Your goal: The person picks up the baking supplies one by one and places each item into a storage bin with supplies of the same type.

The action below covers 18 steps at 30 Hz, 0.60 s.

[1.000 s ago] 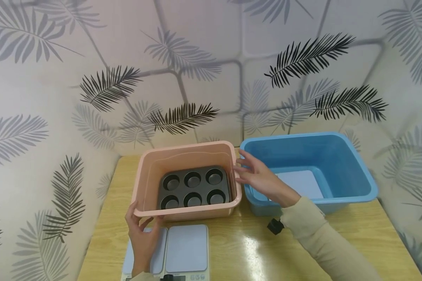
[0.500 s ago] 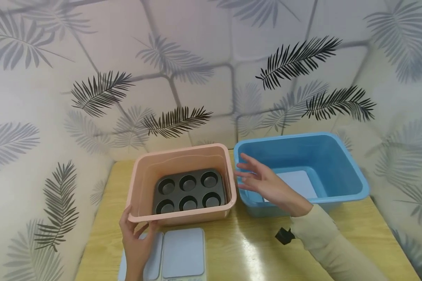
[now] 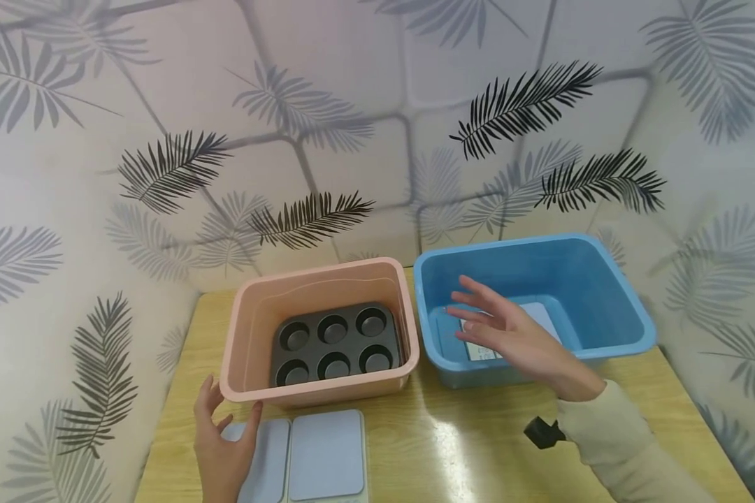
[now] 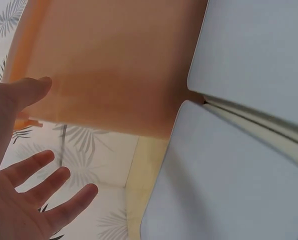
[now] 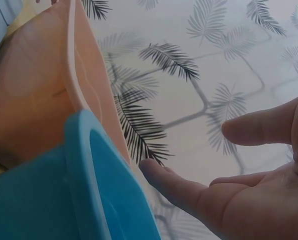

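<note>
A dark six-cup muffin tin [image 3: 336, 342] lies in the pink plastic basin [image 3: 327, 388] on the left of the table. My left hand [image 3: 223, 447] is at that basin's front left corner, thumb and fingers spread apart and holding nothing. In the left wrist view the thumb overlaps the basin's wall [image 4: 119, 60]. Above the left part of the blue basin [image 3: 604, 355] hovers my right hand [image 3: 516, 335], fingers extended and nothing in them. A white flat-topped device [image 3: 541, 320] lies inside the blue basin, partly hidden behind that hand.
In front of the pink basin are two pale flat panels [image 3: 327, 454] side by side, partly covered by the left hand. Both basins stand close together on the wooden table [image 3: 415, 447]. A leaf-patterned wall [image 3: 340, 161] rises right behind them.
My right hand has left the pink basin's right rim and moved right, over the blue basin. The left hand's fingers have come away from the front left corner. The head view has shifted slightly.
</note>
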{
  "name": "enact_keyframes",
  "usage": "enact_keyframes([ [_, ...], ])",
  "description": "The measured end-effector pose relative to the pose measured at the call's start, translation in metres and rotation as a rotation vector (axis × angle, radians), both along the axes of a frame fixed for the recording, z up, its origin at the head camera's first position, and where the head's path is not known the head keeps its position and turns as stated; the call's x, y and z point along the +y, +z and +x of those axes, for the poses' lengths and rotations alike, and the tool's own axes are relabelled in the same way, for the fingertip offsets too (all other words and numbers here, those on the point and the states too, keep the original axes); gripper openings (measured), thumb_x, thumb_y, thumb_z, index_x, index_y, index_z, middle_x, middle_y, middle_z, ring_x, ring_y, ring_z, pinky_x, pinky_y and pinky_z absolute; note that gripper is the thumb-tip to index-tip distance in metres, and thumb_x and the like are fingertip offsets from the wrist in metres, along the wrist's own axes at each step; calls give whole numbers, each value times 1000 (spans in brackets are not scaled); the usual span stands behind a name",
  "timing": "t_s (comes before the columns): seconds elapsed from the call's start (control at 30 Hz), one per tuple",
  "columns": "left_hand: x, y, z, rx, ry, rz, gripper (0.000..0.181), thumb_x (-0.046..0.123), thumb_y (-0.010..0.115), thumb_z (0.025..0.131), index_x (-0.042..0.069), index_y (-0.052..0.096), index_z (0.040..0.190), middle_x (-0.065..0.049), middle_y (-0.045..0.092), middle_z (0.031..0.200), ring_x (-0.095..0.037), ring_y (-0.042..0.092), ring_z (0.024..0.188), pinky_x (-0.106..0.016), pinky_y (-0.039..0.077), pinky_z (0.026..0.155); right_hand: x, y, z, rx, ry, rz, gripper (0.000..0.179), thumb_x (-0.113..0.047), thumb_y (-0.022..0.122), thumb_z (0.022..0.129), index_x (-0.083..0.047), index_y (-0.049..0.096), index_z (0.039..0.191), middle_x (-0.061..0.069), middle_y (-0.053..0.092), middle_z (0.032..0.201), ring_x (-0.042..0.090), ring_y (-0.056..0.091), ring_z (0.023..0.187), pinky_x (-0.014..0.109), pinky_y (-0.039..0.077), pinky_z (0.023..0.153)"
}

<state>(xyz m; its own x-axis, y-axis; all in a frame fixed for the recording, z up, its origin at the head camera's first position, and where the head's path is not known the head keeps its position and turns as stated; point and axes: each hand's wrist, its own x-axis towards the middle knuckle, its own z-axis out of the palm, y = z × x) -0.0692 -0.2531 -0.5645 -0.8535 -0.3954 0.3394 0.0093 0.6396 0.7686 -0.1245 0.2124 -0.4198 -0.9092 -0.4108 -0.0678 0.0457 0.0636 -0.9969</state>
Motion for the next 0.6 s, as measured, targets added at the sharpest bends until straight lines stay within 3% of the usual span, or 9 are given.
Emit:
enact_keyframes([
  [0.17,-11,2,6,-19,18,-38,76,6,87,91,9,54,159,-19,64,154,-16,58,129,3,39,91,7,-2,1,8,-14,-4,76,-16,58,114,-12,15,177,24,27,179,49,32,162,24,56,111],
  [0.23,-16,3,9,-28,27,-72,64,6,87,91,4,62,149,-20,68,147,-9,59,123,3,37,90,9,-3,1,-1,-14,6,77,-18,60,113,-13,17,177,22,28,179,48,33,162,24,56,112],
  [0.33,-23,3,14,-50,39,-127,50,7,87,91,3,70,138,-20,75,134,14,51,113,0,35,88,11,-7,2,-17,-22,29,79,-21,63,112,-16,19,177,19,30,179,44,36,162,25,56,113],
  [0.4,-26,2,16,-72,43,-151,46,8,87,91,4,73,134,-20,77,130,18,46,110,-5,39,87,14,-9,3,-17,-35,38,78,-21,64,112,-17,20,176,19,32,178,42,39,161,24,56,112],
  [0.47,-29,1,17,-97,41,-162,45,10,87,92,4,73,134,-20,77,129,6,60,109,-19,49,88,18,-10,4,-9,-48,32,78,-19,64,112,-17,21,176,19,34,178,34,45,159,22,56,110],
  [0.53,-32,-2,18,-137,44,-175,44,13,87,93,2,73,133,-22,77,129,-18,72,108,-36,56,88,22,-10,6,4,-52,13,77,-17,62,112,-17,21,176,20,34,177,22,53,155,21,56,110],
  [0.6,-36,-6,20,-192,46,-185,45,17,86,95,0,72,134,-26,75,130,-42,73,109,-56,58,88,28,-9,7,17,-53,-13,75,-15,60,113,-16,20,176,21,33,178,9,57,150,21,55,110],
])
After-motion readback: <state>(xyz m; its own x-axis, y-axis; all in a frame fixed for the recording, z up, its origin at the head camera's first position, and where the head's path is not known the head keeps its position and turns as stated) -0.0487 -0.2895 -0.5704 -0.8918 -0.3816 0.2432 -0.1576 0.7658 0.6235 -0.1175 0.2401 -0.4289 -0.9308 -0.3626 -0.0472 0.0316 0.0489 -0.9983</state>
